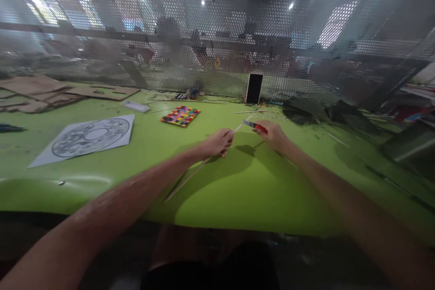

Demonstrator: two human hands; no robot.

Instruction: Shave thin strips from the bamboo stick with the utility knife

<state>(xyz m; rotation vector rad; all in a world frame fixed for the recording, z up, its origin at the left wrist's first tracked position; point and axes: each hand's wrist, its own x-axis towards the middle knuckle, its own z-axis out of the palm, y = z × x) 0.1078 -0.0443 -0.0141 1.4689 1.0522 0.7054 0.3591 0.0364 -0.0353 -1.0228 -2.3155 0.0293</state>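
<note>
Head camera looks down at a green table (238,199), and both hands meet above its middle. The left hand (217,142) is clenched around a long thin stick (190,176), gripping it near the far end. The rest of the stick runs back toward the near edge of the table and seems to rest on the surface, which probably gives support so that the short free tip is steady. The right hand (273,136) is closed on a red-handled cutter (255,126), with the blade pointing left at the stick's tip; I cannot tell if blade and tip touch. I think the two are held so close because fine work needs small, controlled movement. A colourful woven mat (180,115), a printed sheet (89,138) and a standing phone (254,88) are well apart, behind the hands.
</note>
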